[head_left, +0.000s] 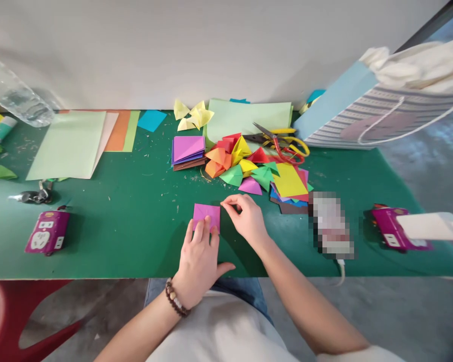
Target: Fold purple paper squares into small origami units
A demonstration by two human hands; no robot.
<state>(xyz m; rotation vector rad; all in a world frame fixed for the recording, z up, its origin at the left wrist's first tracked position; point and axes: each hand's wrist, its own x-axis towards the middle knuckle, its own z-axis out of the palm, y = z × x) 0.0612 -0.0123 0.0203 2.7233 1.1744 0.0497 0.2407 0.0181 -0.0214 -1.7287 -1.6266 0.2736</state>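
A small purple paper square (pixel 206 213) lies flat on the green table (pixel 136 216) in front of me. My left hand (pixel 198 261) rests on its near edge, fingers stretched flat and pressing it down. My right hand (pixel 246 217) pinches the square's upper right corner between thumb and fingers. Just beyond lies a heap of folded coloured paper shapes (pixel 241 161), with a stack of paper squares (pixel 187 152) to its left and a second stack topped in yellow (pixel 289 183) to its right.
Scissors (pixel 283 143) lie behind the heap. Large paper sheets (pixel 71 143) and a plastic bottle (pixel 15 95) are at the far left, a striped bag (pixel 381 115) at the far right. Magenta power strips (pixel 47 231) (pixel 394 229), keys (pixel 33 195), a red stool (pixel 18 317).
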